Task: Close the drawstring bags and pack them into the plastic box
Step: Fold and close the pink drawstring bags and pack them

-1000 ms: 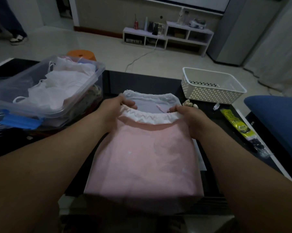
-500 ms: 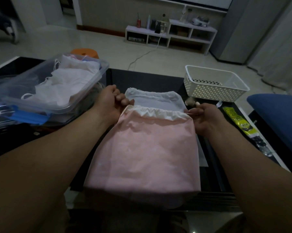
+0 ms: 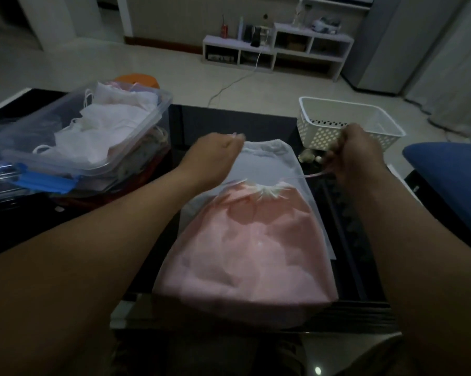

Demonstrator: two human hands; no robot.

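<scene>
Two bare forearms entered from the near edge, one on each side of the work.

Item: pink drawstring bag [image 3: 245,240], lying flat on the dark glass tabletop [image 3: 229,123] between the arms, bottom edge towards the person. Its mouth was puckered nearly closed at the far end.

Item: second bag, pale grey-white [image 3: 267,161], lying under the pink one and showing beyond its mouth and along its right side.

Item: drawstring [image 3: 307,176], thin and pink, stretched taut from the puckered mouth to the right.

Item: right hand [image 3: 356,156], raised right of the bags, grip clenched on the drawstring.

Item: left hand [image 3: 215,150], over the grey-white bag's left part and blurred. Its grip was curled tight, with a pale strand of the drawstring showing at its far edge.

Item: small pale lumps [image 3: 309,156] on the tabletop beside the right hand, too dim to identify.

Item: clear plastic box [image 3: 158,109], on the left of the tabletop, lid off, holding several crumpled white bags [image 3: 104,126]. A blue latch [image 3: 44,180] sat at its near end.

Item: white perforated basket [image 3: 386,126], at the far right of the tabletop, just behind the right hand.

Item: blue cushion [image 3: 446,172], at the right edge.

Item: orange stool [image 3: 136,78], on the floor behind the box.

Item: low white shelf unit [image 3: 277,47], against the far wall, carrying bottles and small devices.
</scene>
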